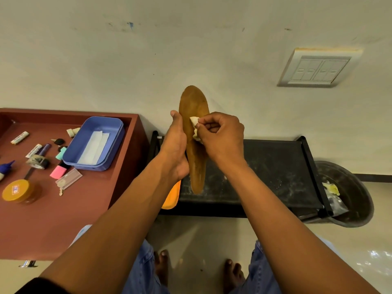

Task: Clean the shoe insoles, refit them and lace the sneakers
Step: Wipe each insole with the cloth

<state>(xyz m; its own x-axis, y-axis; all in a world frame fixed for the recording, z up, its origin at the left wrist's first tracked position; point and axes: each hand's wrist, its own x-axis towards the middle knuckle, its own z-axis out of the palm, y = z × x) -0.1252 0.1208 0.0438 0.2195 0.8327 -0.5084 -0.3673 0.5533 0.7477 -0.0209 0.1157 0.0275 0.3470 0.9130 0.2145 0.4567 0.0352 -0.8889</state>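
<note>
I see a brown insole (194,132) held upright, long axis running away from me, toe end up. My left hand (177,145) grips its left edge; my right hand (220,136) pinches a crumpled tissue (195,124) against its face.

A reddish-brown table (63,219) stands left of a low black rack (275,166). On the table, a blue tray (72,153) (holding white paper) sits rearmost; left of the tray lie markers, tape and an orange-lidded jar (16,190). An orange insole (170,198) rests on the rack's left edge.
</note>
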